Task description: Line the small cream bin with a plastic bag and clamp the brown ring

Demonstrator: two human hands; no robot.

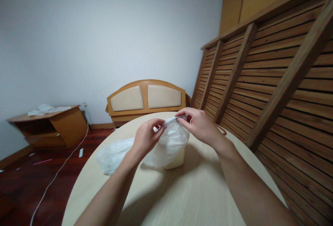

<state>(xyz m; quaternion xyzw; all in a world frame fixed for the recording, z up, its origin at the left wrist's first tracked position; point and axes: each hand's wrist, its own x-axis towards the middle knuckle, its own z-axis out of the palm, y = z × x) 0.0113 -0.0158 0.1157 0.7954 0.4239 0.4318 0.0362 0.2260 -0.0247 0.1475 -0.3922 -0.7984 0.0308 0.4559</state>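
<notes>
A thin, translucent white plastic bag [171, 142] is stretched between my two hands above the table. My left hand [149, 134] pinches its upper edge on the left, and my right hand [196, 123] pinches the same edge a little to the right. Behind and below the bag stands a cream-coloured container [177, 160], mostly covered by it; whether the bag is around it or only in front, I cannot tell. More crumpled white plastic bags [114, 153] lie on the table to the left, partly behind my left forearm.
The round pale wooden table [179, 198] fills the space before me. A brown loop-shaped thing [222, 130] lies near its right edge. Slatted wooden panels [260, 80] lean at right. Beyond are a headboard [145, 108] and a low cabinet [59, 129]; a white cable [59, 170] crosses the floor.
</notes>
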